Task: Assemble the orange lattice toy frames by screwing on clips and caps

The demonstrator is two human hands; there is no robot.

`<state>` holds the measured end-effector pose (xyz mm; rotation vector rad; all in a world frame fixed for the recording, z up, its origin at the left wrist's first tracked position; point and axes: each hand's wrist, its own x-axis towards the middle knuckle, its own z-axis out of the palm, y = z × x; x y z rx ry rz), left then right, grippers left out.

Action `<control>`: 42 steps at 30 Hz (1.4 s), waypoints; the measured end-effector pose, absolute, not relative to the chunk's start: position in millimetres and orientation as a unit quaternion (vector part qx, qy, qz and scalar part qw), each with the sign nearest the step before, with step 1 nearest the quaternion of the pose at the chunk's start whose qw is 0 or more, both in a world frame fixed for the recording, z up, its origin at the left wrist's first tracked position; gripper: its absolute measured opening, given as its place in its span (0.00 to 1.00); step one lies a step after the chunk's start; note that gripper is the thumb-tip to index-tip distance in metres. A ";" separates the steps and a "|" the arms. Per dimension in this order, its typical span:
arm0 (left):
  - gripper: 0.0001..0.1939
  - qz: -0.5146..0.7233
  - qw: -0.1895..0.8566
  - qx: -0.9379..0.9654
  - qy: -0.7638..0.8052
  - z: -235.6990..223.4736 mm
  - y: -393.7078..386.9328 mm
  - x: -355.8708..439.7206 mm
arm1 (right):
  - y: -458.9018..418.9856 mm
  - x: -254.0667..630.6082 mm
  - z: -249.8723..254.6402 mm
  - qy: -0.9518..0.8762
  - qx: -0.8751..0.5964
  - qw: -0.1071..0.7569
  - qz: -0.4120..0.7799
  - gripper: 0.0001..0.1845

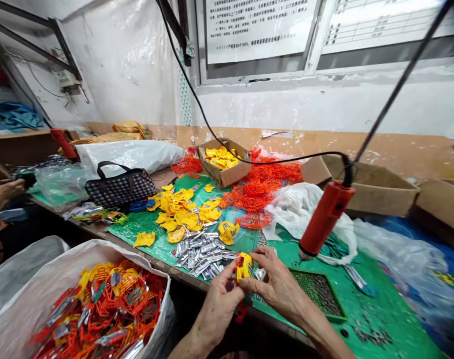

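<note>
My left hand (218, 305) and my right hand (277, 284) meet at the bench's front edge, both pinching one small yellow plastic piece (244, 266) between the fingertips. A bit of orange plastic shows under it, near my left thumb. Just left of the hands lies a heap of silver metal pieces (201, 253). Beyond that sits a pile of loose yellow plastic pieces (178, 212) on the green mat (365, 304). A red hanging electric screwdriver (325, 216) dangles on a black cable just right of my right hand.
A white sack (40, 279) of assembled orange-and-yellow parts stands at lower left. A green tray of screws (319, 293) lies right of my hands. Orange mesh parts (260, 189), a cardboard box of yellow pieces (223, 160), a checked handbag (120, 188) and plastic bags crowd the bench. Another person's hand (6, 192) shows at far left.
</note>
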<state>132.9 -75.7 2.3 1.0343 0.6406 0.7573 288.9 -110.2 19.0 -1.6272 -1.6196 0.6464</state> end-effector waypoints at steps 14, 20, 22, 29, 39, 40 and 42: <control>0.28 0.336 0.617 0.644 0.303 -2.2 -116.7 125.0 | -160.1 287.4 24.2 -0.617 -0.559 0.416 0.365 0.30; 0.34 0.370 0.358 0.822 0.243 -21.5 -127.4 122.1 | -184.8 289.7 -18.0 -0.429 -0.495 0.633 0.412 0.41; 0.38 0.383 0.296 0.853 0.195 -19.7 -131.9 123.2 | -193.1 286.2 -31.0 -0.391 -0.444 0.685 0.425 0.41; 0.38 0.357 0.151 0.908 0.157 -15.3 -143.5 124.7 | -210.4 266.8 -46.1 -0.367 -0.439 0.706 0.417 0.39; 0.29 0.356 0.027 0.914 0.190 -21.8 -146.2 122.8 | -213.2 259.6 -52.1 -0.336 -0.459 0.709 0.418 0.39; 0.28 0.354 0.025 0.915 0.191 -22.3 -146.3 122.8 | -212.4 259.0 -52.6 -0.332 -0.459 0.711 0.417 0.39; 0.28 0.348 0.027 0.917 0.193 -24.2 -146.6 122.9 | -210.9 258.0 -53.4 -0.327 -0.460 0.713 0.417 0.39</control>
